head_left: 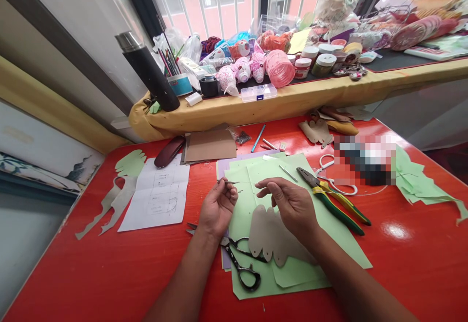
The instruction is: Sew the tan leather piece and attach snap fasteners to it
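Black-handled scissors (249, 283), one pair, nearest me: blades pass beneath my left wrist; a careless drop of that arm could meet an edge. Grey-beige scalloped piece (261, 229), one, holes along its lobes, partly under my right forearm; a dragging sleeveless arm might shift it. Green sheets (321, 253), layered loosely beneath; they could slide if leaned upon.

Left hand (219, 207): fingers pinched on a slim dark piece (230, 182), above the sheets; a slack pinch might let it drop. Right hand (294, 207): fingers half-curled at the thin wire (365, 194); whether they grip it, I cannot tell. The wire trails rightward across the pliers (329, 201) and near the white-handled scissors (351, 189); a sharp pull could snag or kink it.

Farther, on the red surface (402, 263): green scraps (413, 180) by the wire's far stretch, liable to be dragged along.
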The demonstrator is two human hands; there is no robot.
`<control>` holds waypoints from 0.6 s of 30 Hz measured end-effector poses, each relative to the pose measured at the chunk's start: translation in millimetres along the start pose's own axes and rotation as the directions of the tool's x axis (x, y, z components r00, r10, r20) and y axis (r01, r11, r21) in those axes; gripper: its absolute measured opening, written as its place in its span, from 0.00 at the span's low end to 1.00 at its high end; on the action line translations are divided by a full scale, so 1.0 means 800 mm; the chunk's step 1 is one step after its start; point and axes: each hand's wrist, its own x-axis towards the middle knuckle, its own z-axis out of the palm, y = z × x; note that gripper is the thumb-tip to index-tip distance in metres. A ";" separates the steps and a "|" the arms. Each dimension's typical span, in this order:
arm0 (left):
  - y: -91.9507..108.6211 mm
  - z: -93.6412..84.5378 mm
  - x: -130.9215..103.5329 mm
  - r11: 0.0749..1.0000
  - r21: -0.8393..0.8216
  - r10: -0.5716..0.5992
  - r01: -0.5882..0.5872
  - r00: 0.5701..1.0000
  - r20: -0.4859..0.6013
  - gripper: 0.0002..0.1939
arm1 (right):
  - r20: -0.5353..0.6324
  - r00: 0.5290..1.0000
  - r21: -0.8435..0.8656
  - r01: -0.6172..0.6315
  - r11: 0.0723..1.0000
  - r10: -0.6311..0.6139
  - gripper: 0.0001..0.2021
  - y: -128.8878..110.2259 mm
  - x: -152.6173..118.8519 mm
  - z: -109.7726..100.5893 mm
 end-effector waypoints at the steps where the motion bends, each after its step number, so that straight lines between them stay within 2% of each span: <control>1: 0.000 0.000 0.000 1.000 0.004 0.000 0.000 1.000 0.002 0.02 | 0.002 1.000 -0.001 -0.001 1.000 0.001 0.18 0.000 0.000 0.000; 18: -0.001 -0.002 0.001 1.000 0.011 0.004 -0.004 1.000 0.010 0.02 | 0.022 1.000 -0.030 0.004 1.000 -0.003 0.18 -0.001 0.000 -0.002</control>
